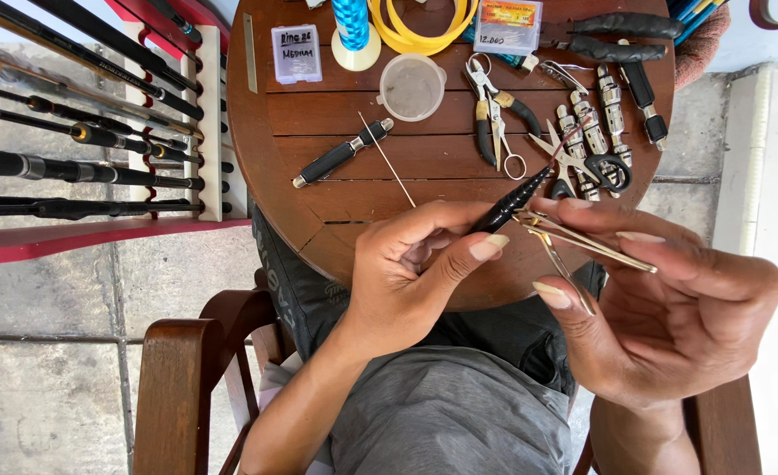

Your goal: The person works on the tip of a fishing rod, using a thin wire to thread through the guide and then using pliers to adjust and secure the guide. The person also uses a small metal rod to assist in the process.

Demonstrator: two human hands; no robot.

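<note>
over the near edge of the round wooden table (283, 141), the person works with both hands above their lap. the left hand (406, 273) has thumb and fingers closed on a slim black rod piece (505, 211), which is angled up and away to the right so its thin tip points out over the table. the right hand (670, 308) sits just right of it, fingers spread and lightly curled, with a gold wire guide (582, 242) pinched between thumb and fingertips, its legs lying right beside the rod's thick end; that seems to be why both hands are brought so close together. a reddish thread (565, 141) appears to run from the rod tip toward the far tools.

farther on the table, within easy reach, lie pliers (494, 114), scissors (604, 167), a row of metal reel seats (595, 123), a black-handled tool (340, 154) and a thin needle (387, 160). a clear cup (412, 86), a blue thread spool (352, 26), yellow rings (420, 31) and small boxes (296, 53) stand at the far side. to the left, a red rack (98, 233) holds dark rods (63, 167) lying level. the chair arm (178, 387) shows near left.
</note>
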